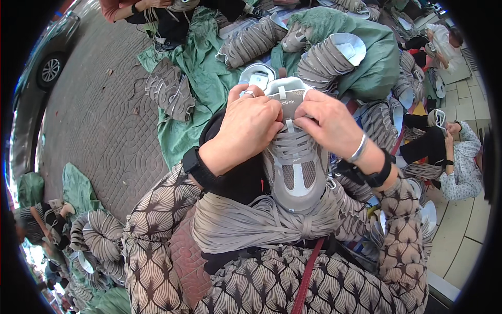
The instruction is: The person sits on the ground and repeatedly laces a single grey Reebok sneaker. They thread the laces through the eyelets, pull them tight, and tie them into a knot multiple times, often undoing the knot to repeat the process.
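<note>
A grey shoe upper (300, 180) stands toe toward me in front of my lap, its laces (294, 146) crossing over the tongue (285, 102). My left hand (243, 128) is closed on the upper's left edge by the top eyelets, a ring on one finger. At the opposite edge my right hand (332, 123) pinches with thumb and forefinger. Whether a lace end is between those fingers is too small to tell. Below the toe, a thick bundle of grey shoelaces (246, 222) lies across my lap, tied near its right end.
Stacks of nested grey uppers (251, 42) lie on green sheeting (201, 78) ahead, with another stack (332, 60) nearer. More uppers (104, 235) lie at the lower left. Co-workers sit ahead and at right, one in a patterned shirt (463, 167). A car (49, 68) stands at far left.
</note>
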`<state>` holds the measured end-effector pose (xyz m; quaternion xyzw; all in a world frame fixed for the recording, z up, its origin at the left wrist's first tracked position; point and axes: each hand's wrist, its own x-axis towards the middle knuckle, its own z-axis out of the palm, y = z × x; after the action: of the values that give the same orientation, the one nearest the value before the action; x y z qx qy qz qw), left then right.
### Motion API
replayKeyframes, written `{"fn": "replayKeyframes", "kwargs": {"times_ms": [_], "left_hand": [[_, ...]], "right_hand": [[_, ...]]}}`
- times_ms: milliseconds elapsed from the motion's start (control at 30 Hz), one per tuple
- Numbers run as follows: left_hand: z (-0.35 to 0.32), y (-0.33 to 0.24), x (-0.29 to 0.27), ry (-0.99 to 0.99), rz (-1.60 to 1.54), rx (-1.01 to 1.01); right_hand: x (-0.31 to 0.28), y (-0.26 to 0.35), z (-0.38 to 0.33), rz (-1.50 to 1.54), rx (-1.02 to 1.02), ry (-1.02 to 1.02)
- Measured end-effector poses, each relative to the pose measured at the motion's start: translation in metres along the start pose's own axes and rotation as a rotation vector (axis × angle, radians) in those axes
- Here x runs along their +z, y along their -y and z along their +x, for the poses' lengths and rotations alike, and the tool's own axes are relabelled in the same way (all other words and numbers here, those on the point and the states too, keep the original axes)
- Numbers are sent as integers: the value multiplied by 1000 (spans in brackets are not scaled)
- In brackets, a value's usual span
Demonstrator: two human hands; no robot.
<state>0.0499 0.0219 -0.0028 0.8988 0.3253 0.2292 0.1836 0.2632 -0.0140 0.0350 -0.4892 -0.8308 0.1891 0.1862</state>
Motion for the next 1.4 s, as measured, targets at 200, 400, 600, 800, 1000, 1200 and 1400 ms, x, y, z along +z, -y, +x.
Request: {"fn": "replayKeyframes", "kwargs": {"times_ms": [200, 400, 600, 800, 1000, 1200, 1400], "left_hand": [[-2, -2, 0, -30, 29, 33], [10, -4, -2, 63, 252, 135], [13, -4, -2, 24, 297, 213], [21, -10, -8, 120, 311, 230], [-20, -5, -25, -162, 362, 243], [-153, 84, -79, -182, 486, -269], [-336, 158, -115, -161, 788, -823]], "right_hand": [[-3, -10, 5, -5, 10, 64], [16, -9, 3, 1, 54, -81], [7, -20, -3, 45, 23, -13], [24, -16, 5, -95, 5, -136], [20, -6, -43, 120, 114, -643], [48, -13, -98, 526, 465, -507], [18, -12, -104, 866, 654, -221]]}}
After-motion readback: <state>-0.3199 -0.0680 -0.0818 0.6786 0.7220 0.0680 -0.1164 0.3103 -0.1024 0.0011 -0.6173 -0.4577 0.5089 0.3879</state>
